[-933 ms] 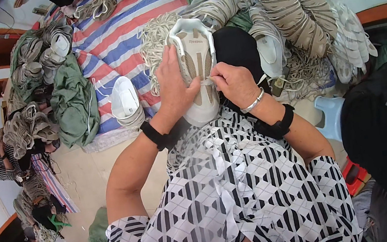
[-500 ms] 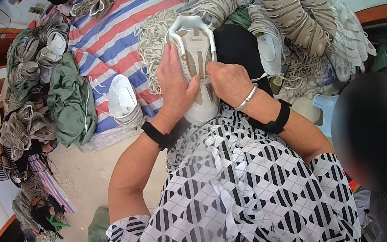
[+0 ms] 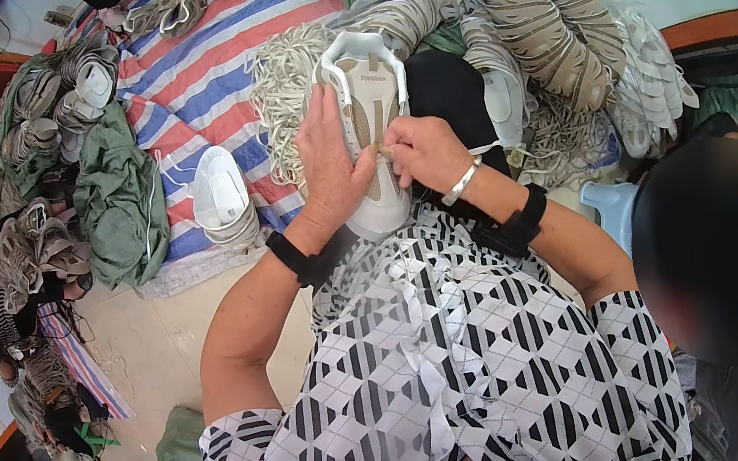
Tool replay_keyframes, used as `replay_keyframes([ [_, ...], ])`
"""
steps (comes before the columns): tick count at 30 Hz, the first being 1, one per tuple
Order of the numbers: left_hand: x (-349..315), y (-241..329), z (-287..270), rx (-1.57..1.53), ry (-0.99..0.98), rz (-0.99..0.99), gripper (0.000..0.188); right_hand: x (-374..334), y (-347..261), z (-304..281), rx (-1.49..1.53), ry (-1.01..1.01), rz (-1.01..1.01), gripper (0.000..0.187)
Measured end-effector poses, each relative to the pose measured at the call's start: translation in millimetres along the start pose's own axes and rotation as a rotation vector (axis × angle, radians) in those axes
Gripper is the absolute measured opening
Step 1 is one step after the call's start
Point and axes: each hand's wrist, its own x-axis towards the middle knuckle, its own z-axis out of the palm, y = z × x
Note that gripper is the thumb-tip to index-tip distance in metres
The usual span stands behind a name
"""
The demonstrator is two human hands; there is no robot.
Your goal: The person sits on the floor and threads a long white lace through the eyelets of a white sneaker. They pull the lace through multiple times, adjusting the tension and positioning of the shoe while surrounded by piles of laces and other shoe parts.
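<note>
A white and beige shoe upper (image 3: 371, 97) lies over my lap, its heel opening pointing away from me and its rounded toe near my body. My left hand (image 3: 325, 156) grips its left side, fingers along the eyelet edge and thumb over the tongue. Over the middle of the tongue, my right hand (image 3: 422, 154) is closed in a pinch, its fingertips meeting my left thumb. A thin pale shoelace (image 3: 486, 148) trails out on the right hand's far side; the part inside the pinch is mostly covered by my fingers.
A heap of cream laces (image 3: 286, 90) lies just beyond my left hand. Nested white uppers (image 3: 223, 200) stand on the striped sheet (image 3: 218, 48). Rows of beige uppers (image 3: 543, 23) are piled at the far right. A person in a black cap (image 3: 726, 253) sits close on my right.
My right hand has moved slightly left across the tongue, bringing its fingertips to my left thumb. My left hand keeps its grip on the upper. The whole view has shifted a little.
</note>
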Motion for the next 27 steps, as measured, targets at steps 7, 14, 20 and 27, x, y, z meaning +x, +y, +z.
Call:
replay_keyframes([
  [7,-0.9,-2.6,2.8,-0.026,0.027,0.027,0.082,-6.3,-1.3,-1.6,-0.167,0.119,-0.147,0.011],
  [14,-8.2,-3.6,1.3,-0.08,0.012,-0.017,0.07,-14.5,4.5,-6.1,-0.152,0.164,-0.074,0.01],
  [20,-8.3,3.0,0.7,-0.11,0.059,-0.021,0.071,-11.7,10.8,5.0,-0.103,0.137,-0.277,0.009],
  [27,-7.1,19.3,-34.0,0.296,0.057,0.256,0.029,-9.4,9.9,-1.4,0.373,0.001,-0.001,0.011],
])
